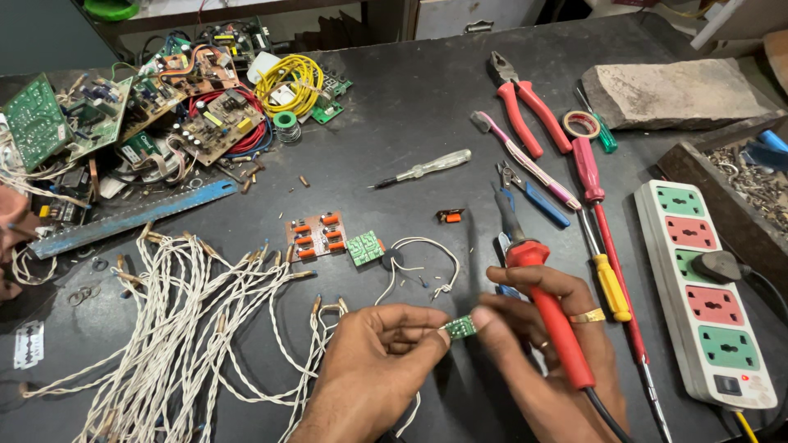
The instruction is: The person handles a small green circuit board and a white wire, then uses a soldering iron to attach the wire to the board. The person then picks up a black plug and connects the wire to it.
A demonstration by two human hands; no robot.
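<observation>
Head view: small green circuit board (460, 327) pinched between both hands at six o'clock on the dark bench (394, 123).

Left hand (373, 365) has thumb and forefinger closed narrow on one edge of the board; right hand (546, 344) pinches the other edge while its remaining fingers wrap a red-handled soldering iron (552, 316). By my judgement, the step is positioning the board for soldering; the next move calls for freeing the iron's tip and steadying the board. Counted: one soldering iron, one held board, two small boards (332, 238) at twelve o'clock of the hands, one white power strip (706, 295) at three o'clock, one bundle of twisted white wires (180, 328) at nine o'clock.
</observation>
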